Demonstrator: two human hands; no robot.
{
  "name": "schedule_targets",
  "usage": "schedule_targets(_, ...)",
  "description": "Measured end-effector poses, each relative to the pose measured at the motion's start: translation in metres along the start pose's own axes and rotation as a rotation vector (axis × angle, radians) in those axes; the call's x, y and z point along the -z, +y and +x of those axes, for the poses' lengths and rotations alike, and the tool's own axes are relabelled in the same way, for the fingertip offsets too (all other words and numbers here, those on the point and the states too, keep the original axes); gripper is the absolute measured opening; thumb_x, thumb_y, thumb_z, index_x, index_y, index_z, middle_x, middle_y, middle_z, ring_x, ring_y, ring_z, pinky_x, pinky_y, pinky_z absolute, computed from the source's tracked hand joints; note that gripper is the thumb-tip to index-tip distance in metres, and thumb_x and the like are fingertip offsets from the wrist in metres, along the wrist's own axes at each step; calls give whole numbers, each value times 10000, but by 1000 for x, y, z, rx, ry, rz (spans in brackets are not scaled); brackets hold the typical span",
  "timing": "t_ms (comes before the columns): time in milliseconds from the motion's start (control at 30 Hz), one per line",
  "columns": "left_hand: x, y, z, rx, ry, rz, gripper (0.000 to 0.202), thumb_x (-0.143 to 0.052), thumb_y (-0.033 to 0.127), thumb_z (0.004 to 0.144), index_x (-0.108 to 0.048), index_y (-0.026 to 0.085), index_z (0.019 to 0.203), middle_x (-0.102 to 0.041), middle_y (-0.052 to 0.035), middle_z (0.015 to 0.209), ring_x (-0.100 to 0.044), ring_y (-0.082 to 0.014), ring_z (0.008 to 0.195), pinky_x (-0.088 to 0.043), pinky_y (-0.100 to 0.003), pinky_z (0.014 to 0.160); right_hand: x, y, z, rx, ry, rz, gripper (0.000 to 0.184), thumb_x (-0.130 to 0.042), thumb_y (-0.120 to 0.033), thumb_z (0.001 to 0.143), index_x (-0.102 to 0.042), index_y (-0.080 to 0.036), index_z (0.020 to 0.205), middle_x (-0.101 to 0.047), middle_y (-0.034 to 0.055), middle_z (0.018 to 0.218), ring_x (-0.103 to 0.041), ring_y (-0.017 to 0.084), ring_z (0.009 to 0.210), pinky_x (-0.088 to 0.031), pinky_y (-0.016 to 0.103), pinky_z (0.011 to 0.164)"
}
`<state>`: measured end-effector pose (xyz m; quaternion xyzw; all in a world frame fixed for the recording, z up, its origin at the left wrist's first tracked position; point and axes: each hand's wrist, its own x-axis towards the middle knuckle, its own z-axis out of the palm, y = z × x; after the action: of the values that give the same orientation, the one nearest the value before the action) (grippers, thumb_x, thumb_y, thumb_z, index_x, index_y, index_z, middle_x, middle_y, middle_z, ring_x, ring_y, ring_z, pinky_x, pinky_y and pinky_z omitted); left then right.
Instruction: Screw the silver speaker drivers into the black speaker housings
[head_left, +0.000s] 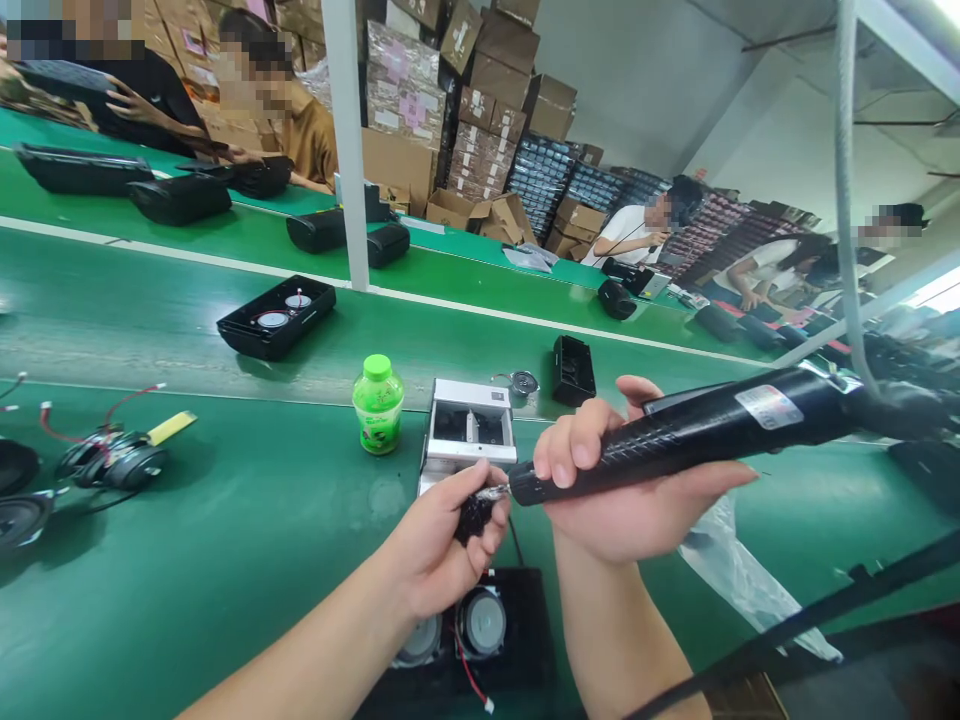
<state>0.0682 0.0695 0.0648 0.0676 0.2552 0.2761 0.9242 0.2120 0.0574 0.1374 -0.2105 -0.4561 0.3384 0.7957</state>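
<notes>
My right hand (622, 510) is wrapped round a black electric screwdriver (697, 425), which lies nearly level and points left. My left hand (442, 560) is closed round a clump of small black screws (474, 518), its thumb and forefinger at the silvery screwdriver tip (493, 492). Whether a screw sits on the tip I cannot tell. Below my hands lies a black speaker housing (529, 625) with two round speakers (484, 622) and red wires, partly covered by my left forearm. Just beyond my left hand stands a silver-white frame (472, 388) with a dark opening.
A green-capped bottle (378, 410) stands left of the frame. Loose speakers with wires (112, 455) lie at far left. On the green belt are a black housing (277, 315) and a black box (574, 368). Clear plastic film (739, 570) lies at right. Several people work across the line.
</notes>
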Motion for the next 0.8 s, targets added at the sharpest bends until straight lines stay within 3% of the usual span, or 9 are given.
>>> schedule_targets(100, 0, -2, -1, -26, 53, 41, 236, -631, 352, 1084, -679, 146, 979, -618, -8, 673, -522, -54, 425, -391, -103, 372, 3, 0, -2, 4, -7, -13, 732, -435, -888, 953, -745, -267, 1184, -603, -52, 606, -528, 128, 397, -523, 274, 409)
schedule_targets(333, 5, -8, -3, -44, 95, 109, 317, -818, 436, 966, -658, 163, 962, -579, 27, 670, -459, -39, 425, -309, -99, 345, 7, 2, -6, 6, -26, -22, 738, -425, -889, 956, -747, -271, 1200, -610, -49, 615, -538, 137, 403, -532, 292, 410)
schedule_targets(433, 6, -7, -4, -33, 86, 118, 313, -759, 455, 1006, -652, 166, 954, -574, 25, 652, -466, -53, 427, -320, -109, 346, 6, 2, -7, 14, -13, -23, 750, -417, -896, 953, -748, -269, 1197, -605, -50, 614, -534, 138, 394, -528, 294, 401)
schedule_targets(600, 9, -4, -4, -9, 68, 111, 202, -642, 321, 1061, -674, 136, 988, -684, -62, 724, -557, -87, 450, -416, -140, 371, 6, 1, -8, 7, -8, -12, 745, -416, -904, 947, -743, -281, 1193, -605, -53, 608, -528, 138, 382, -519, 287, 394)
schedule_targets(700, 15, -6, -4, -23, 31, 93, 152, -724, 267, 1001, -708, 129, 1063, -687, -49, 737, -548, -73, 445, -407, -128, 374, 6, 2, -10, 8, -2, -5, 744, -420, -902, 948, -742, -277, 1189, -609, -51, 610, -532, 138, 384, -521, 285, 396)
schedule_targets(800, 21, -10, -5, -53, -1, 82, 258, -858, 274, 906, -735, 129, 1080, -670, -27, 734, -535, -52, 459, -402, -110, 392, 7, 3, -11, 0, -5, 4, 739, -425, -892, 954, -747, -272, 1194, -606, -54, 609, -524, 133, 379, -514, 281, 390)
